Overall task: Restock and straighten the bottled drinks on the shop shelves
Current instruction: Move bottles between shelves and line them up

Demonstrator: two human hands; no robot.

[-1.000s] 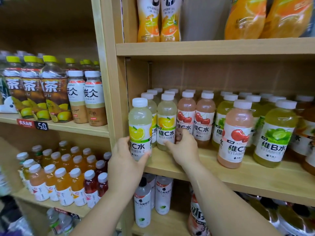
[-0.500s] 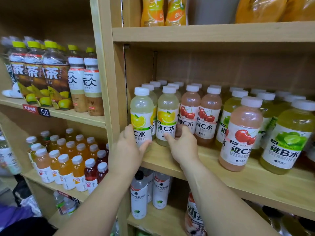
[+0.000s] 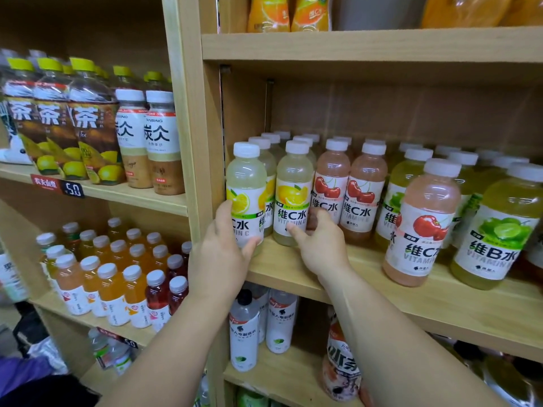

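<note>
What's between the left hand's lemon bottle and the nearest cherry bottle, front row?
Head view: a second lemon bottle, touched by the right hand.

This is looking like a shop's drinks section: light wooden shelves [image 3: 382, 45] are carrying rows of matching bottled drinks [image 3: 364, 189], standing several deep, labels facing out and grouped by flavour. A red and black price tag [image 3: 57, 186] reading 5.0 is sitting on the shelf edge under the tea bottles [image 3: 85, 124].

pale yellow lemon bottle [image 3: 246, 186], pink cherry bottle [image 3: 331, 183], white caps [image 3: 246, 149]
</note>
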